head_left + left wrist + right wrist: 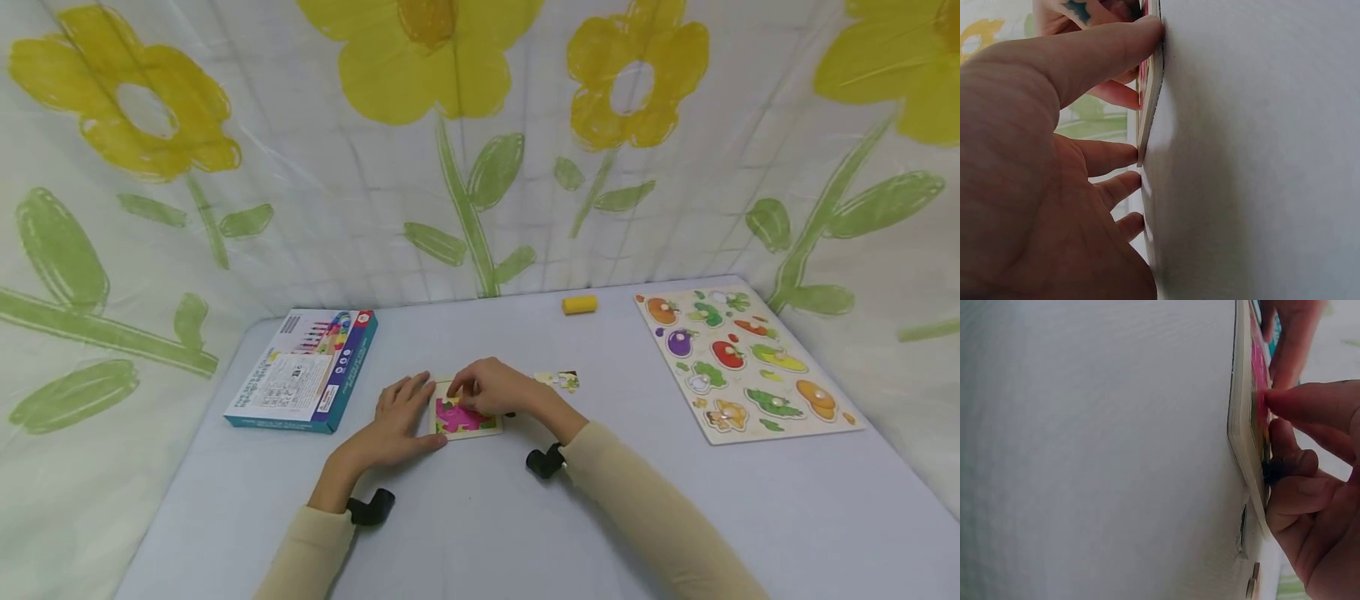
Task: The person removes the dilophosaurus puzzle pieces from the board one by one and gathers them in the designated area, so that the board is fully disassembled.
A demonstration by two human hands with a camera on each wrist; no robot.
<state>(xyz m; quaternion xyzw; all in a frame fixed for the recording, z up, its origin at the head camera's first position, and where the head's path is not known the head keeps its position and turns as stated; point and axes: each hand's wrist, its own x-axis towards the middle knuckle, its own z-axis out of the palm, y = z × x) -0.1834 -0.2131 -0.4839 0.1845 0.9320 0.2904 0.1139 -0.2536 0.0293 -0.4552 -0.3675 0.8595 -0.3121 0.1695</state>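
A small jigsaw puzzle (457, 418) with a pink picture in a pale wooden tray lies on the table between the hands. My left hand (397, 425) is spread along its left side, the thumb (1138, 36) touching the near edge and the fingers reaching past the far corner. Over the puzzle, my right hand (487, 387) has bent fingers and pinches what appears to be a puzzle piece, mostly hidden under the fingertips. One fingertip (1275, 400) touches the pink surface in the right wrist view. Loose puzzle pieces (558, 381) lie just beyond the right wrist.
A blue-edged box (300, 367) lies at the left. To the right is a wooden vegetable peg board (746, 362). Near the back edge sits a yellow cylinder (579, 305). A curtain (315, 217) printed with flowers hangs behind the white table (465, 517).
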